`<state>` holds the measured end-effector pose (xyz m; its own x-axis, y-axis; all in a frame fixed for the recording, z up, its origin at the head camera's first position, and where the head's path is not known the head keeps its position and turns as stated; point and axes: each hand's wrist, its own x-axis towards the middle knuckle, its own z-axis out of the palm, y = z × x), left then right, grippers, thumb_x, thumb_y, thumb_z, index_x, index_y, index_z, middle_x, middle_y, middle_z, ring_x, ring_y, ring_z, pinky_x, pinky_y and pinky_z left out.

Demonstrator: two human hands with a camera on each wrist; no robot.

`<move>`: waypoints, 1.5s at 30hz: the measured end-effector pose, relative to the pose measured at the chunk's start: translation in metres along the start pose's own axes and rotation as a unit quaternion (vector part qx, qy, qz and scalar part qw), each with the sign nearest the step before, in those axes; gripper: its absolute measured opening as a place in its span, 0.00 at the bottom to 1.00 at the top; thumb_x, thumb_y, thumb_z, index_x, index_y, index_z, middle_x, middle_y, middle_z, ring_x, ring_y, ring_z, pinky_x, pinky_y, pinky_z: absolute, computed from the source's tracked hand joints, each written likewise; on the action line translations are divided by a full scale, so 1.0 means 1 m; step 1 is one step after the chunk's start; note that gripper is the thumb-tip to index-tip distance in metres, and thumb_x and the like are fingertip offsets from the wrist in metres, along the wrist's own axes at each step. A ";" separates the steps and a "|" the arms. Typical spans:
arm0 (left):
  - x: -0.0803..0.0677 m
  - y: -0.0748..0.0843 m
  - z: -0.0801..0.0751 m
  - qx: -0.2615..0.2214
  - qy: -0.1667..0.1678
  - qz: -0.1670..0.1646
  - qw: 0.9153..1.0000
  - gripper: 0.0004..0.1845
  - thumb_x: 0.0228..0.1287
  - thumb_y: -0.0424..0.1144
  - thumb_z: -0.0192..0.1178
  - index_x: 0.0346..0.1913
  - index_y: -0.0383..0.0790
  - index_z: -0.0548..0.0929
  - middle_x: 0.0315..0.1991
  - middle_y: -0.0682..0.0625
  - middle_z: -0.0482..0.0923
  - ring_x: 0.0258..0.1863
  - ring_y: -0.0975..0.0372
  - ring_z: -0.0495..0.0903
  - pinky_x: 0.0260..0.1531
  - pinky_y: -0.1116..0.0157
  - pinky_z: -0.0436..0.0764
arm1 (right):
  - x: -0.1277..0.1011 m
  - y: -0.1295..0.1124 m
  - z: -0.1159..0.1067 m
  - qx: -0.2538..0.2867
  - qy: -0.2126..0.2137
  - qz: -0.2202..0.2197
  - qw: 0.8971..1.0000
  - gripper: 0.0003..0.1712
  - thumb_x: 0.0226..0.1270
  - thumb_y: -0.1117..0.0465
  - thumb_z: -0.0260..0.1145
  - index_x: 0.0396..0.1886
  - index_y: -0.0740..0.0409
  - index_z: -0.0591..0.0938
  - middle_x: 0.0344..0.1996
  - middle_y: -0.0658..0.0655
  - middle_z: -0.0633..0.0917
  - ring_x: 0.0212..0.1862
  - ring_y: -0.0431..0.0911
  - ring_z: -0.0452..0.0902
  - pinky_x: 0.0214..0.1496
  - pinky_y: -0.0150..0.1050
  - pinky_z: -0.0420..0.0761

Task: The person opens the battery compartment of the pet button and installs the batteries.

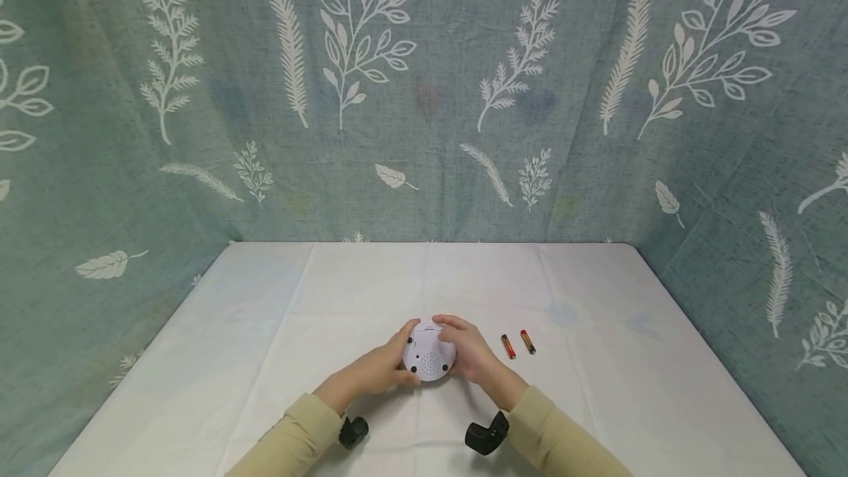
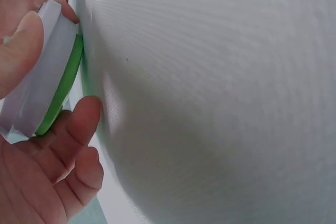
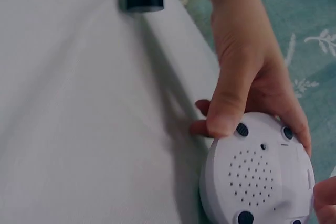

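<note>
A round white device [image 1: 429, 358] with speaker holes and small black feet lies back-up on the white table [image 1: 596, 403], near its front middle. My left hand [image 1: 384, 366] grips its left side, thumb on the back. My right hand [image 1: 467, 348] curls round its right side, fingertips on the far edge. The left wrist view shows the device [image 2: 44, 77] side-on, white with a green rim, between my thumb and fingers [image 2: 79, 124]. In the right wrist view the device's back [image 3: 257, 177] shows with the left hand [image 3: 247, 72] on it. Two small red batteries [image 1: 508, 346] [image 1: 528, 341] lie just right of my right hand.
Teal cloth with white leaf prints [image 1: 424, 94] closes in the table at the back and on both sides. Black camera mounts sit on my left wrist [image 1: 353, 432] and my right wrist [image 1: 486, 434]. The table's far half holds nothing.
</note>
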<state>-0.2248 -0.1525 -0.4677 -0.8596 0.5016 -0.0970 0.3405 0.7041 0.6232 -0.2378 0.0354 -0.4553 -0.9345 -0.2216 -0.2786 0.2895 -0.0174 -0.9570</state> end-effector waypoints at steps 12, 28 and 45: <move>0.001 -0.002 -0.001 -0.022 -0.011 0.009 1.000 0.52 0.54 0.49 0.64 0.72 0.42 0.39 0.67 0.41 0.56 0.57 0.56 0.68 0.56 0.52 0.66 | 0.000 0.004 -0.014 -0.272 0.003 -0.182 0.945 0.17 0.58 0.67 0.57 0.48 0.56 0.80 0.51 0.61 0.78 0.42 0.51 0.76 0.32 0.38 0.78; -0.001 -0.002 -0.002 -0.035 -0.016 0.009 0.999 0.51 0.55 0.50 0.63 0.72 0.43 0.39 0.67 0.42 0.56 0.58 0.56 0.67 0.56 0.52 0.66 | 0.002 -0.004 -0.019 -0.341 -0.038 -0.224 0.912 0.12 0.57 0.68 0.59 0.41 0.56 0.80 0.49 0.59 0.79 0.49 0.55 0.73 0.45 0.48 0.76; 0.004 -0.009 -0.003 -0.061 -0.022 0.008 0.998 0.53 0.53 0.50 0.64 0.71 0.39 0.40 0.67 0.39 0.57 0.59 0.55 0.65 0.57 0.52 0.65 | 0.003 -0.009 -0.025 -0.376 -0.052 -0.302 0.875 0.13 0.57 0.74 0.61 0.39 0.59 0.84 0.33 0.53 0.83 0.29 0.39 0.70 0.29 0.28 0.72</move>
<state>-0.2325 -0.1579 -0.4712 -0.8367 0.5347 -0.1185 0.3023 0.6313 0.7142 -0.2480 0.0589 -0.4494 -0.8348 -0.4809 0.2681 -0.5052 0.4754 -0.7203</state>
